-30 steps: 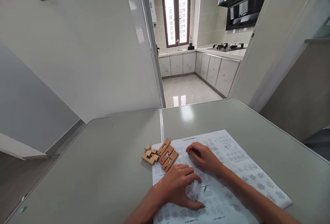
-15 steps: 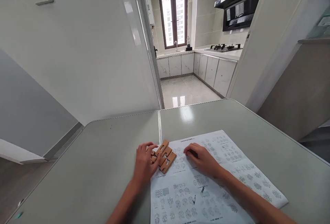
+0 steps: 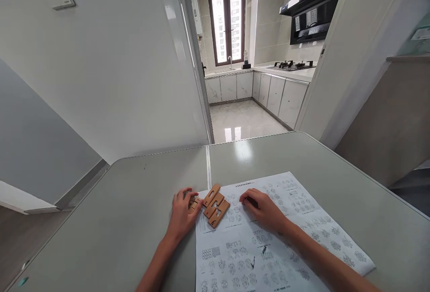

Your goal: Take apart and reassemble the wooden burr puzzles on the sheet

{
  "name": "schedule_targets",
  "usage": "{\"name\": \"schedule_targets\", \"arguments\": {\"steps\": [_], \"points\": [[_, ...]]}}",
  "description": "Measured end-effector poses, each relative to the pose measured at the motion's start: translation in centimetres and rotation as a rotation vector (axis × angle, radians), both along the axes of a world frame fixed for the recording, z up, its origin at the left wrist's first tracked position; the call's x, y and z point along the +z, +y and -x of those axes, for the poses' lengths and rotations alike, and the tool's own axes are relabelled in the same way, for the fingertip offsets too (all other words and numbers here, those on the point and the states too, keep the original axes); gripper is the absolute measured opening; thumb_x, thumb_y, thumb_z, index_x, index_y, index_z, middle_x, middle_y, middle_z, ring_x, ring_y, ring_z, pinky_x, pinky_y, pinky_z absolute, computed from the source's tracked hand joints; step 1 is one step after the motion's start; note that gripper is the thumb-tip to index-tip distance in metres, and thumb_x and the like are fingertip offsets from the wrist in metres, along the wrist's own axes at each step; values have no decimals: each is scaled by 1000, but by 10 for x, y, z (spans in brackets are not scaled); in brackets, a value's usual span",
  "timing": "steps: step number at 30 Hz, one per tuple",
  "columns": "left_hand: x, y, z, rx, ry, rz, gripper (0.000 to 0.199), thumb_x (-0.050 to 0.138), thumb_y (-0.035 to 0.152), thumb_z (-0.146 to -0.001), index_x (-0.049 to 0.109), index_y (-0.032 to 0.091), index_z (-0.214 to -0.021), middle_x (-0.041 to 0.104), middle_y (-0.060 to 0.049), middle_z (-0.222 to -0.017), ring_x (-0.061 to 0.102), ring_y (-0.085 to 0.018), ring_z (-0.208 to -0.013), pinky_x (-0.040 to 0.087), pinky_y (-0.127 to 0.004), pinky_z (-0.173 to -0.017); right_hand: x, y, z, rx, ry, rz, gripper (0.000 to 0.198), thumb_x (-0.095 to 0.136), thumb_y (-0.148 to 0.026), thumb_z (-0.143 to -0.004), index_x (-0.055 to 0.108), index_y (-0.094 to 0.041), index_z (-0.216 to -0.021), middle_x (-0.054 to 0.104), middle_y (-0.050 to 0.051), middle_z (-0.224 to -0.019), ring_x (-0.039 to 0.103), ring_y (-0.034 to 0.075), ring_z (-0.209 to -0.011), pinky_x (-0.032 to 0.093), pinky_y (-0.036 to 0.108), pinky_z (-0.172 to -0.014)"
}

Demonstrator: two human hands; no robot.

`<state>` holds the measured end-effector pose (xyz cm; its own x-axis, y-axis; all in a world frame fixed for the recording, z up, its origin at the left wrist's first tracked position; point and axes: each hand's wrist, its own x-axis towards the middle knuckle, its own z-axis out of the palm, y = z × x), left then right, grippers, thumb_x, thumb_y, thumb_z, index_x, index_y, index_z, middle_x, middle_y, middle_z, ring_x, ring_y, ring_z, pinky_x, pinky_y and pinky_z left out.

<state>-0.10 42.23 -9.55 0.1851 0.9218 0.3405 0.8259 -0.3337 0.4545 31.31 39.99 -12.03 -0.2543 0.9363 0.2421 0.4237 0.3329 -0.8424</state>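
Observation:
Three flat wooden puzzle pieces [image 3: 217, 206] with cut-out slots lie side by side at a slant on the printed paper sheet [image 3: 282, 242], near its upper left corner. Just left of them, my left hand [image 3: 183, 211] has its thumb and fingers closed around smaller notched wooden pieces [image 3: 194, 203], partly hidden by the fingers. Its thumb is close to the flat pieces. My right hand [image 3: 262, 206] rests on the sheet to their right, its fingers loosely curled in and nothing visible in them. Rows of small line drawings cover the sheet, which my right forearm crosses.
The grey-green table [image 3: 141, 220] has a pale seam [image 3: 208, 166] running away from me. A small green object [image 3: 23, 281] lies at its left edge. Beyond stand a white wall [image 3: 127, 81] and a kitchen with a gas hob [image 3: 293, 65].
My left hand has shifted left, off the flat wooden pieces, uncovering more of them. The smaller pieces are still at its fingers. My right hand has stayed in place.

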Motion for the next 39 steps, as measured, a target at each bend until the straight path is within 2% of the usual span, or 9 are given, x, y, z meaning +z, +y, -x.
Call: {"name": "schedule_targets", "arguments": {"steps": [5,10,21,26,28,31,35,39], "points": [[1,0,1,39,-8,-10,36,59,51,-95,64,24,-118,60,-11,-131,55,-32,-124,47,-51,-106,2,-2,0,0,11,20,22,46,-25,-99,68,-24,-94,70,5,-98,63,23,-90,49,37,-80],[0,0,0,133,17,-18,46,60,56,-92,59,21,-123,65,-11,-123,60,-31,-113,50,-51,-101,-1,0,-1,0,5,11,22,46,-24,-99,68,-24,-94,70,6,-98,63,23,-91,49,37,-82],[-4,3,8,213,-70,-2,60,62,65,-86,59,20,-127,68,-13,-122,64,-34,-116,53,-53,-101,0,0,-1,2,3,17,23,47,-28,-99,69,-24,-94,71,6,-97,63,23,-88,50,38,-78],[2,1,4,207,-110,-13,59,66,63,-86,59,22,-128,69,-12,-122,66,-34,-115,53,-53,-101,1,0,0,-3,7,15,23,46,-28,-98,69,-24,-94,70,5,-96,63,23,-88,50,37,-79],[7,-2,-4,158,-135,-29,59,69,60,-86,57,23,-130,68,-11,-125,66,-33,-116,53,-51,-102,3,0,0,-10,16,25,24,47,-29,-98,69,-24,-92,71,5,-95,63,23,-87,49,37,-78],[15,-12,-27,14,-175,-29,58,74,51,-86,53,27,-134,68,-9,-125,68,-29,-113,55,-47,-99,7,-1,1,-42,64,76,24,49,-33,-98,70,-23,-93,71,4,-90,61,21,-78,48,34,-71],[20,-28,-72,-270,-186,8,66,82,43,-81,50,30,-137,67,-7,-123,69,-28,-109,58,-44,-93,9,1,0,-93,220,136,27,51,-42,-98,68,-22,-95,71,3,-86,59,19,-71,47,32,-66],[13,-34,-114,-502,-130,23,75,90,40,-73,51,27,-135,69,-9,-124,66,-30,-114,57,-46,-96,3,6,-5,-122,362,164,32,54,-52,-97,66,-22,-99,69,5,-87,60,20,-75,50,31,-67]]}}
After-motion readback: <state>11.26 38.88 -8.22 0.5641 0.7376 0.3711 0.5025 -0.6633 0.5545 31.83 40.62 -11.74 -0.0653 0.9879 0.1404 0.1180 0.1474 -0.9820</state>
